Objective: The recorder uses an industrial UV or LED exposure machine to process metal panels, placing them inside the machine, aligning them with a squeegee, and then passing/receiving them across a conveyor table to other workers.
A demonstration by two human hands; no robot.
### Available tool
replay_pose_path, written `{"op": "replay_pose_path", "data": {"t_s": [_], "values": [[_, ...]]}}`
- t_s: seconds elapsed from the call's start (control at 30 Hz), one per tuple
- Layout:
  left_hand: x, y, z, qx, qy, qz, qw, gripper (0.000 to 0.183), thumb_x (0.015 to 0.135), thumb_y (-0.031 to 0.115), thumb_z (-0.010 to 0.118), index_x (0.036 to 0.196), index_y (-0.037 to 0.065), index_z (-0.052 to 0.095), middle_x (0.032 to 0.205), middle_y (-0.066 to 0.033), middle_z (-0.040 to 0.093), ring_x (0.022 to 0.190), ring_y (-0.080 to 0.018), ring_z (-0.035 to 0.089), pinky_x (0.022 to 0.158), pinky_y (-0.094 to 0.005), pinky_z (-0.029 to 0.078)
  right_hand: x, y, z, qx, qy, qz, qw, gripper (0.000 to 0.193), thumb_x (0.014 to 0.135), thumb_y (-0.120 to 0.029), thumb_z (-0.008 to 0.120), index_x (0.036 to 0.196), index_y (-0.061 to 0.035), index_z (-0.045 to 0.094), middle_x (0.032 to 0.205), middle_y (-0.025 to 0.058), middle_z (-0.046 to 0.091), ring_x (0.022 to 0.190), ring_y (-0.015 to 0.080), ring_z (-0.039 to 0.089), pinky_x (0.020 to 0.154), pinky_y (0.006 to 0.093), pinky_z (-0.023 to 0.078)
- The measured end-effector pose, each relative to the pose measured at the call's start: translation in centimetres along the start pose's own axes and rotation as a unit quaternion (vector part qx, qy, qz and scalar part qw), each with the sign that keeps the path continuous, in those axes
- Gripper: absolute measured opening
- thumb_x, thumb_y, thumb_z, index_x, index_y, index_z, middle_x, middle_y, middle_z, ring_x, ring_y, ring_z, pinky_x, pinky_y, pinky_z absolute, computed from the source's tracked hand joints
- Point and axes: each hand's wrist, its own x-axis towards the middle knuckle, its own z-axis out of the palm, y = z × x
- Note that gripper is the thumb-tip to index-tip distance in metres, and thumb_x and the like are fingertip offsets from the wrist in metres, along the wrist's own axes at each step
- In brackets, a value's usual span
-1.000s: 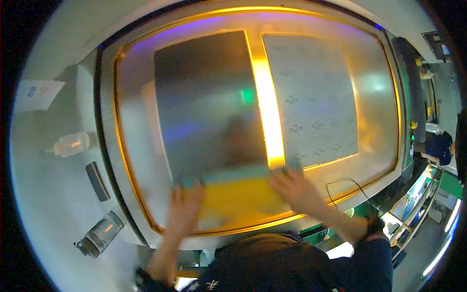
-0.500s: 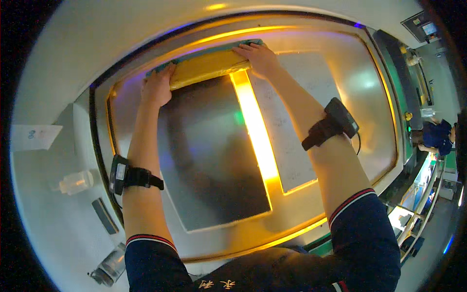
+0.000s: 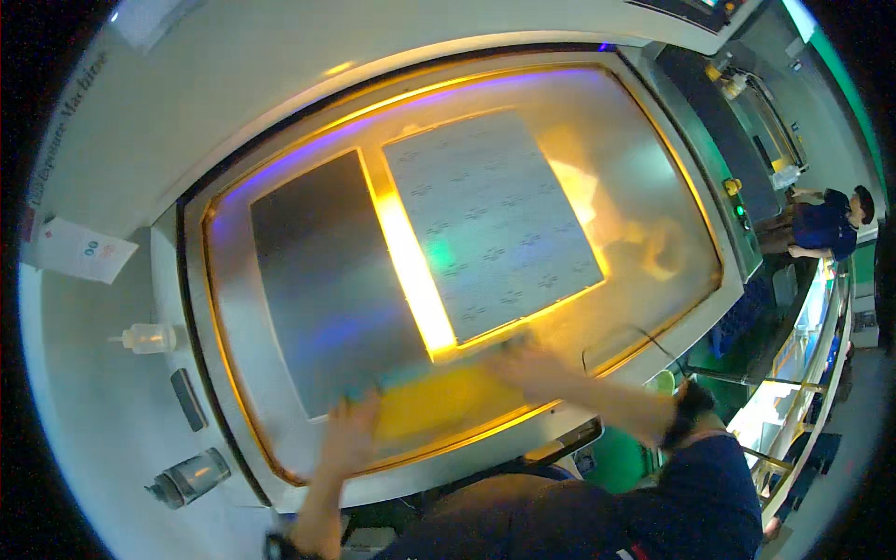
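A long, yellow, padded-looking bar with a teal edge [image 3: 439, 401] lies along the near side of the machine's bed, smeared by motion. My left hand [image 3: 353, 431] holds its left end, and my right hand [image 3: 532, 369] is on its right end; both hands are blurred, their fingers partly lost. Beyond the bar, a dark rectangular sheet [image 3: 327, 261] lies at left on the shiny bed. To its right is a pale grey sheet with rows of small marks [image 3: 495, 224]. Bright yellow-white light shows in the strip between the two sheets.
A raised frame [image 3: 191, 308] with a dark seal surrounds the bed. On the left ledge are a squeeze bottle [image 3: 149, 338], a dark flat block [image 3: 189, 399] and a clear canister [image 3: 191, 478]. Green-lit buttons [image 3: 740, 211] sit at right; farther off stands a person in dark clothes [image 3: 821, 224].
Both hands have come from the bed's far edge to its near edge, bringing the yellow bar with them. My view has shifted, and the pale sheet is now uncovered by my arm.
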Motion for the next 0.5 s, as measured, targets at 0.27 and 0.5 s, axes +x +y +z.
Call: {"op": "replay_pose_path", "data": {"t_s": [0.27, 0.5], "values": [[-8.3, 3.7, 5.8, 0.044, -0.087, -0.057, 0.994, 0.087, 0.063, -0.004, 0.069, 0.145, 0.008, 0.042, 0.148, -0.0131, 0.045, 0.133, -0.0471, 0.042, 0.112, -0.0553, 0.031, -7.2, -5.2, 1.0, 0.046, 0.066, -0.030, 0.996, 0.060, 0.086, -0.025, 0.062, 0.141, -0.0086, 0.045, 0.144, 0.0112, 0.049, 0.120, 0.0355, 0.056, 0.101, 0.0518, 0.043], [-2.2, 16.4, 5.9, 0.004, -0.121, -0.075, 0.990, 0.083, 0.067, -0.001, 0.064, 0.146, 0.009, 0.040, 0.148, -0.0145, 0.046, 0.126, -0.0458, 0.049, 0.109, -0.0547, 0.037, -16.0, 3.4, 2.1, 0.067, 0.112, 0.023, 0.991, 0.046, 0.087, -0.035, 0.061, 0.129, -0.0178, 0.058, 0.127, 0.0048, 0.062, 0.112, 0.0268, 0.061, 0.095, 0.0462, 0.047]]}}
